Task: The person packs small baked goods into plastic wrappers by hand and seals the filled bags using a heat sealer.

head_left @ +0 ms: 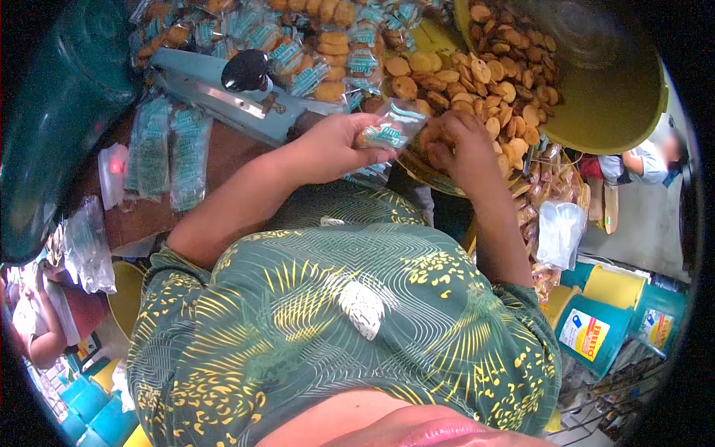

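My left hand [346, 145] pinches a small clear plastic packet [395, 125] with teal print, its top edge pointing up and right. Something biscuit-coloured shows low inside it. My right hand [465, 153] is beside the packet, at the near edge of a heap of round brown biscuits [477, 78]. Its fingers are curled together, and I cannot make out what lies between them. The biscuits spill from a tipped yellow tub [618, 112]. Left of my hands sits a blue bag sealer [216, 93] with a black knob [247, 71].
Filled biscuit packets [328, 56] are piled behind the sealer. Flat printed bags [190, 160] lie in stacks on the brown table [227, 149]. A large dark green container [67, 112] stands at far left. Labelled teal buckets [588, 335] are at lower right. Other people [648, 164] are farther off.
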`<state>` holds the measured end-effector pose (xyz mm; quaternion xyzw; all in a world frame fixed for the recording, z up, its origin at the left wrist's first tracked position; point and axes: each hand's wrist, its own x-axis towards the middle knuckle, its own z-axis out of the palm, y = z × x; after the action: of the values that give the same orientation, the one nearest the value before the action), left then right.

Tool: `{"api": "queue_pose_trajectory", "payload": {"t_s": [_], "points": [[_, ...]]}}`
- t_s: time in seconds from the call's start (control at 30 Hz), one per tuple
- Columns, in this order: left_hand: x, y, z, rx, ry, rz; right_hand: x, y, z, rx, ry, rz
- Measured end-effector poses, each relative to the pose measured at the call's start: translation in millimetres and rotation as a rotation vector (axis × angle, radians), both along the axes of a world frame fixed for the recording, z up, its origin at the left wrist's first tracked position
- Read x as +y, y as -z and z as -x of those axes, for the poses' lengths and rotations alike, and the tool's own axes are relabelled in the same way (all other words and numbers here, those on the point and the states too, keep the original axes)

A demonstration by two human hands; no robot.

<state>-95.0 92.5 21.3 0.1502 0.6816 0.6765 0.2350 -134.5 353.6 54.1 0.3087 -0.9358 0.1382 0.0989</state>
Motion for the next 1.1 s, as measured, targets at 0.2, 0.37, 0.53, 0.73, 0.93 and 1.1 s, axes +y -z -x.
{"api": "queue_pose_trajectory", "payload": {"t_s": [0.2,0.37,0.53,0.73,0.93,1.1], "points": [[-0.9,-10.4,-8.4,0.077,0.053,0.146,-3.6,-8.1,7.0,-0.339,0.151,0.303],[-1.4,-17.4,-9.9,0.135,0.069,0.217,-22.3,-35.9,3.8,-0.254,-0.24,0.64],[-0.4,-20.2,-12.4,0.057,0.084,0.179,-35.5,-40.1,1.8,-0.372,-0.339,0.469],[-0.5,-0.2,-10.4,-0.157,0.113,-0.122,-37.4,-26.5,1.9,-0.429,-0.291,0.552],[2.1,-19.4,-18.0,-0.094,0.112,-0.149,-41.4,-34.4,-3.6,-0.38,-0.45,0.487],[2.3,-10.6,-17.4,-0.128,0.057,-0.172,-25.3,-41.0,-6.6,-0.448,-0.274,0.543]]}}
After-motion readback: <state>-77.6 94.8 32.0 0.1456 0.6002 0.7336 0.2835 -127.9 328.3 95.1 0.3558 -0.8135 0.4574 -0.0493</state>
